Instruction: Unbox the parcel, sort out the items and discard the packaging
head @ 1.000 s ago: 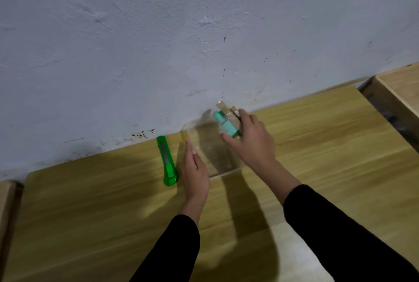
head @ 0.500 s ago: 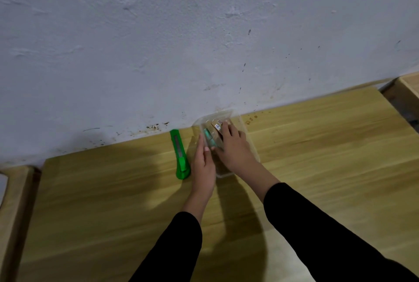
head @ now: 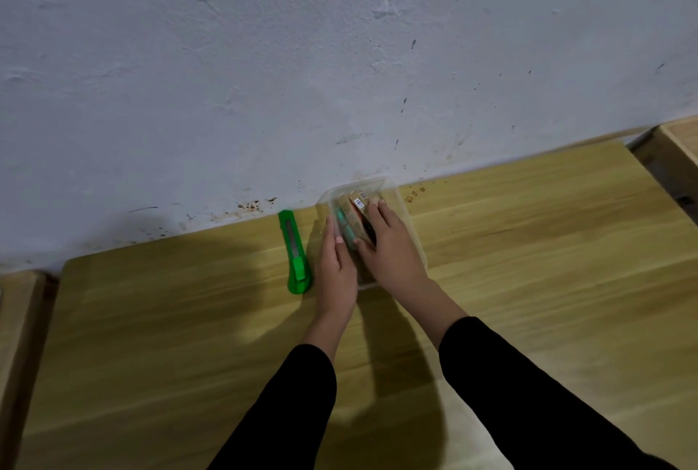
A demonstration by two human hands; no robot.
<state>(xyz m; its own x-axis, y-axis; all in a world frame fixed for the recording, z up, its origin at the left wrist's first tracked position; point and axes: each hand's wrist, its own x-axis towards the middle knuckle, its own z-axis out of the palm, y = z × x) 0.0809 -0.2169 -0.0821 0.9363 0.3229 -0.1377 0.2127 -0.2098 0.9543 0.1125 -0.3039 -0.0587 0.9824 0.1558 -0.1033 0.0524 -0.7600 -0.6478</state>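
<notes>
Against the wall | right hand (head: 393, 250) presses items into clear tub (head: 409, 220); left hand (head: 334, 265) flat, steadying | tub could skid

I see no readable text anywhere. Only marking: a small white barcode sticker (head: 363, 204) on a brown box (head: 358, 209) inside the clear tub (head: 409, 220); its bars and digits are too small to make out. The knife (head: 295, 252) shows no brand.
</notes>
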